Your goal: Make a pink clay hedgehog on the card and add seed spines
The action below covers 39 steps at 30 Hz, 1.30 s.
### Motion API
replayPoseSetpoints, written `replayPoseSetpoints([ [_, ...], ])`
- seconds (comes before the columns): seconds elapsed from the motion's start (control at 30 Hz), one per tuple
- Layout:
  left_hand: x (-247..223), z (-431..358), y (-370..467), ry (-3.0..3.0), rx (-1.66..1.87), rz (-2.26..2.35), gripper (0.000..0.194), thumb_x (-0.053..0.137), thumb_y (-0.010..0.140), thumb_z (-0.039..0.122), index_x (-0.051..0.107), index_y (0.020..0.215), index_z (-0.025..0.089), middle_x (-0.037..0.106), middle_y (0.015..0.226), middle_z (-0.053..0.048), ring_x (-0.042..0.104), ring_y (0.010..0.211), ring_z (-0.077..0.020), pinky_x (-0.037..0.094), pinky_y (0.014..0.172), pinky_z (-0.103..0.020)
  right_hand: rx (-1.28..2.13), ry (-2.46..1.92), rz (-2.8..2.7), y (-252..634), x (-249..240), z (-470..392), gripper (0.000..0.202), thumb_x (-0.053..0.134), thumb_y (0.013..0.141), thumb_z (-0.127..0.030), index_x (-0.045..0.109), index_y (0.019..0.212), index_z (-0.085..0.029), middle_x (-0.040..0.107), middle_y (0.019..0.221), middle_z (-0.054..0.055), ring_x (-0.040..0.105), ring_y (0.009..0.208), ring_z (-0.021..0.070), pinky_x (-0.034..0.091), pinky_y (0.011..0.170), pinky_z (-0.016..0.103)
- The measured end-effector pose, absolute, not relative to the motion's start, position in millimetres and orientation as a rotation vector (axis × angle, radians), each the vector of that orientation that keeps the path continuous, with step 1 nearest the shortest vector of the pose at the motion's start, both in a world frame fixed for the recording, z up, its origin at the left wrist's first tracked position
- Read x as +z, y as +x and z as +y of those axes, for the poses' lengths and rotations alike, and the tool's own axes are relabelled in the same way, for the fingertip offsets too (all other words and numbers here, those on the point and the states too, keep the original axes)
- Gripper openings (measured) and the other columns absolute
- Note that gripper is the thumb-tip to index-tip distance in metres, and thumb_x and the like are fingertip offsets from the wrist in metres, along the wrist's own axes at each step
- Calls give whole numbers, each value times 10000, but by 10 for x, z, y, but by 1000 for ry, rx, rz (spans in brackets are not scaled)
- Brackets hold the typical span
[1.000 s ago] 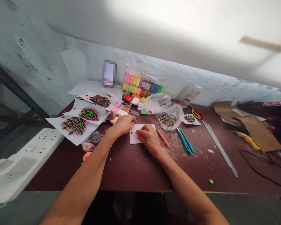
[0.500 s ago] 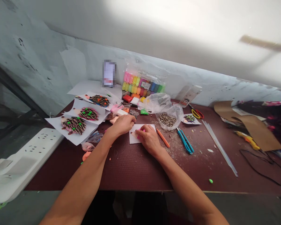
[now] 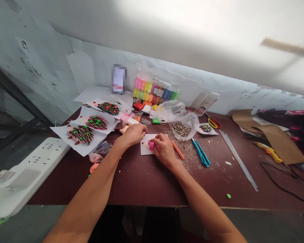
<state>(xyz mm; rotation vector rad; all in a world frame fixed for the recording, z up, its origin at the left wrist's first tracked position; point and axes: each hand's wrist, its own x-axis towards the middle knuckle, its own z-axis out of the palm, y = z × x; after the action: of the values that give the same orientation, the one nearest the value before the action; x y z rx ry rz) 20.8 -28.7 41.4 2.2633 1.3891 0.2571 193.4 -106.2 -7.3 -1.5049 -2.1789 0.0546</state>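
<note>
A small white card [image 3: 145, 150] lies on the table before me, bearing a flat clay hedgehog with a pale snout [image 3: 145, 144], a dark eye dot and a pink body [image 3: 151, 145]. My right hand [image 3: 164, 150] is over the card's right part, fingers curved and apart, fingertips at the pink clay; it covers the rest of the body. Just beyond the card's upper left corner is my left hand [image 3: 135, 134], fingers pressed together in a pinch. Whatever it may hold is too small to make out.
Sunflower seeds [image 3: 181, 130] fill a plastic bag. Right of the card lie an orange clay tool [image 3: 177, 149], a blue cutter [image 3: 201, 153] and scissors [image 3: 214, 123]. Finished seed hedgehogs [image 3: 81, 134] on paper and a power strip [image 3: 44, 155] sit left; clay packs [image 3: 157, 91] stand behind.
My right fingertips have drawn back slightly from the hedgehog's face, so the dark eye dot and more pink clay show. My left hand has hardly moved.
</note>
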Motion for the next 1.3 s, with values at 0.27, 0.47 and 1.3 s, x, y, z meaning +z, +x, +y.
replayPoseSetpoints([
  [0.27, 410, -281, 203, 2265, 238, 1393, 303, 502, 886, 196, 749, 1061, 202, 747, 1132, -119, 663, 1103, -298, 492, 923, -372, 60, -1485, -2251, 1940, -61, -1064, 365, 515, 864, -55, 786, 1023, -242, 617, 993, 91, 531, 915, 224, 430, 826, 356],
  [0.47, 425, -284, 209, 2289, 179, 1424, 307, 506, 900, 199, 740, 1098, 200, 751, 1142, -99, 670, 1102, -277, 491, 930, -356, 13, -1493, -2297, 1935, -87, -1061, 323, 540, 873, -65, 788, 1009, -222, 629, 988, 89, 520, 898, 215, 419, 819, 340],
  [1.3, 433, -291, 207, 2280, 214, 1440, 313, 513, 900, 177, 744, 1110, 203, 741, 1183, -92, 659, 1134, -276, 490, 928, -349, 37, -1585, -2081, 1954, -35, -1062, 412, 494, 826, -33, 775, 1072, -208, 631, 962, 92, 557, 904, 220, 462, 829, 350],
])
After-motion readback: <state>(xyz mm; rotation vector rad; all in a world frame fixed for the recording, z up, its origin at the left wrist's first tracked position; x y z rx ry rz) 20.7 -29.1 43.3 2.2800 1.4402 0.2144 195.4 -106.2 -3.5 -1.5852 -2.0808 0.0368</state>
